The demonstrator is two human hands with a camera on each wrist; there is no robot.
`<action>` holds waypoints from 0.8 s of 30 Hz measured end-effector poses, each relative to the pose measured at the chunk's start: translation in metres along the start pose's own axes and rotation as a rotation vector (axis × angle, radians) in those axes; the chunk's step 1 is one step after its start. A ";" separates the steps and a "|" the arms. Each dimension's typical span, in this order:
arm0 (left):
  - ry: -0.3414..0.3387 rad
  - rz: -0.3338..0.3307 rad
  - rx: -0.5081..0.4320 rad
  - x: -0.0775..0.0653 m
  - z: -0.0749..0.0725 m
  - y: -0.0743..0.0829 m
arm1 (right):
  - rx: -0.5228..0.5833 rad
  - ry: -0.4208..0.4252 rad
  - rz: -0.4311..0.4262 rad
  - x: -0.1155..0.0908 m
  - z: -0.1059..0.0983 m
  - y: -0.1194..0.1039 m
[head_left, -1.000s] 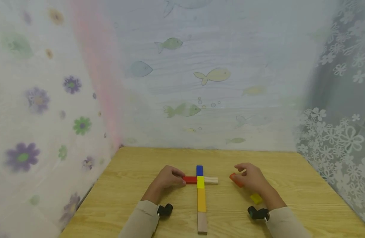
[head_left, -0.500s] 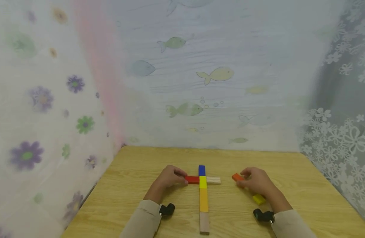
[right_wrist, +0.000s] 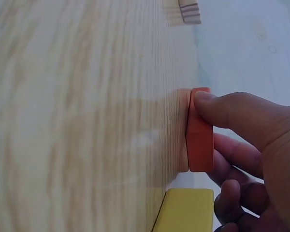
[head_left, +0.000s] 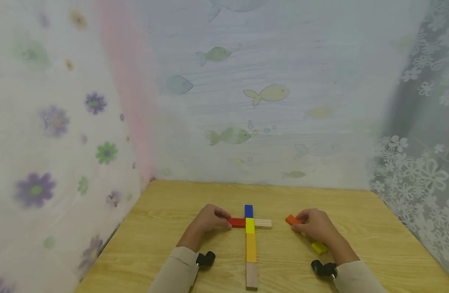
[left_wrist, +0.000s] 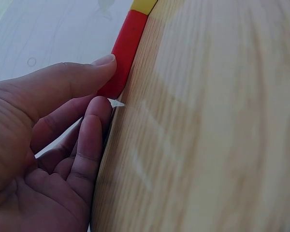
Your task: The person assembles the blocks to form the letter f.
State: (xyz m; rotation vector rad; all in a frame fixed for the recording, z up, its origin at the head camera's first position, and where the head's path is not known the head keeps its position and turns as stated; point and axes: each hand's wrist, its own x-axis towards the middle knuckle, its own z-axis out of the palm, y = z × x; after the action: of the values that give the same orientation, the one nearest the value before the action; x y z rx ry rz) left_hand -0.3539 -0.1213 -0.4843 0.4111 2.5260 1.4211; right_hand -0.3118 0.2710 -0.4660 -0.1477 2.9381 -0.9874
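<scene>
My left hand point(head_left: 209, 219) pinches the outer end of a red block point(head_left: 237, 222), thumb on its near side, as the left wrist view shows. That block abuts a yellow block point(head_left: 249, 225) in a cross-shaped layout. Above the yellow one lies a blue block point(head_left: 248, 211), to its right a pale plain-wood block point(head_left: 263, 223). An orange-yellow block point(head_left: 251, 247) and a light brown block point(head_left: 251, 276) run down from it. Right of the cross, my right hand point(head_left: 316, 224) holds an orange block point(right_wrist: 201, 140) between thumb and fingers, low at the tabletop.
A loose yellow block point(right_wrist: 186, 210) lies below the right hand, near its wrist. The wooden table point(head_left: 180, 195) has bare surface between the cross and the orange block. Printed curtains point(head_left: 224, 106) stand behind the table and along both sides.
The right hand has come down and its fingers have closed about the orange block, whose angle has turned slightly. The left hand stays at the red block. The head view has shifted a little.
</scene>
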 end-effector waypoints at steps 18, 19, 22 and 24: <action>-0.006 0.006 -0.009 -0.001 0.000 0.003 | 0.012 0.014 -0.025 0.013 -0.003 -0.010; -0.005 0.005 -0.010 -0.001 0.000 0.003 | 0.009 0.014 -0.022 0.014 -0.003 -0.011; -0.003 0.008 -0.008 -0.002 0.000 0.003 | 0.003 0.012 -0.021 0.018 -0.003 -0.014; -0.001 0.005 -0.010 -0.002 0.000 0.004 | 0.011 0.010 -0.013 0.021 -0.003 -0.015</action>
State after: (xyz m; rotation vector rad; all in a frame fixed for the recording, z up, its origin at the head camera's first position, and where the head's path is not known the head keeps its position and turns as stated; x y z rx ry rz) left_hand -0.3512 -0.1205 -0.4807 0.4171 2.5177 1.4349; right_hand -0.3321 0.2587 -0.4546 -0.1627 2.9435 -1.0089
